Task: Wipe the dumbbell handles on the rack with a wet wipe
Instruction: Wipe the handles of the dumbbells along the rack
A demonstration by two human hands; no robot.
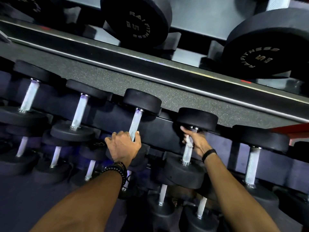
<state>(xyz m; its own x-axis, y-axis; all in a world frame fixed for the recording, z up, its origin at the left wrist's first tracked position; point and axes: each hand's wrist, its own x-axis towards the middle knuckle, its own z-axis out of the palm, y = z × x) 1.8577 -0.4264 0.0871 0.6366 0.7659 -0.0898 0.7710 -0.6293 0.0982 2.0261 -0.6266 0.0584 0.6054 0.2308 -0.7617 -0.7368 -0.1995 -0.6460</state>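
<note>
Fingers: right hand [194,141] clamps wipe [188,141] around handle [187,152]; left hand [123,145] grips neighbouring handle [136,125].
Risk: wipe may slip off, being bunched small.

Count at the rack: dumbbells, hands, wipe, wrist wear.

Middle-row dumbbells [136,124]: five, strung from 9 o'clock across to 4 o'clock. Lower-row dumbbells [56,156]: six handles countable, 8 o'clock round to 5 o'clock, any more too dark to tell. Top-tier dumbbell heads [136,22]: two lettered ones, at 12 and 2 o'clock. Hands: two, left hand [122,144] and right hand [196,141]. Wet wipe [189,142]: one. Ring [113,134]: one. Black wristband [209,153]: one. Beaded bracelets [117,169]: several, exact number unclear.
</note>
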